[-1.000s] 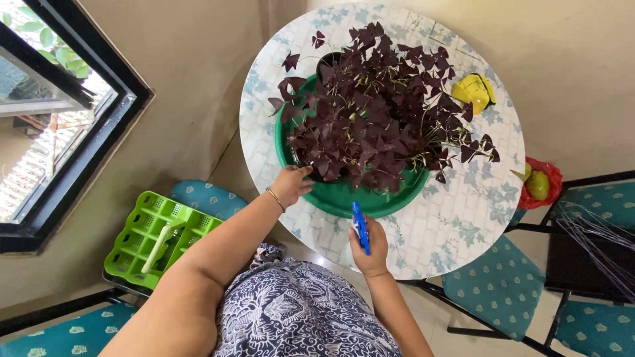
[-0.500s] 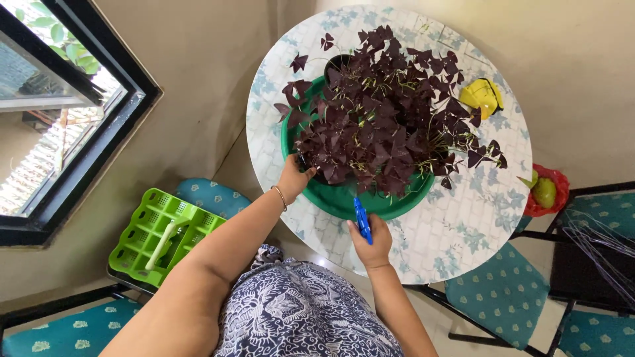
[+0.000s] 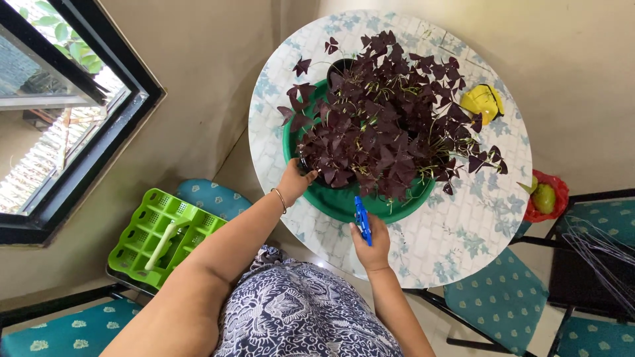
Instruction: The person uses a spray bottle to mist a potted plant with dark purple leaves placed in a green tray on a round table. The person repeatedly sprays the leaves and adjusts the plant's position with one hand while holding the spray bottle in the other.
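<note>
A bushy dark purple plant in a black pot stands in a round green tray on a round patterned table. My left hand, with a thin bracelet at the wrist, grips the near left rim of the pot under the leaves. My right hand holds blue-handled scissors pointing up toward the front of the plant, their tips at the tray's near edge.
A yellow object lies on the table behind the plant. A red bag with green fruit sits at the right. A green plastic basket rests on a teal chair at left; more teal chairs stand at right. A window is at left.
My left hand has slid from the tray's edge onto the pot's rim. My right hand with the scissors has come slightly closer to the plant. The view shifted a little.
</note>
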